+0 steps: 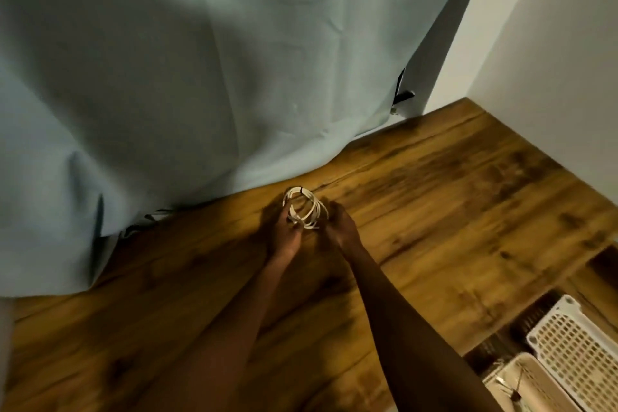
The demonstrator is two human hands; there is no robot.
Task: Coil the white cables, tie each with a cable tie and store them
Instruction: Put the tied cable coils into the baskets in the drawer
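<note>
A coiled white cable (pixel 312 203) stands upright as a loop above the wooden table (pixel 451 197), near its far edge. A small dark band, likely a cable tie (pixel 302 191), sits at the top of the coil. My left hand (pixel 284 234) grips the coil's lower left side with curled fingers. My right hand (pixel 341 224) pinches the lower right of the coil where the strand ends stick out. Both forearms reach in from the bottom of the view.
A pale blue curtain (pixel 200 77) hangs along the far edge of the table. A white wall (pixel 551 43) rises at the right. White perforated baskets (pixel 575 351) stand at the bottom right, beyond the table's edge; one holds white cable.
</note>
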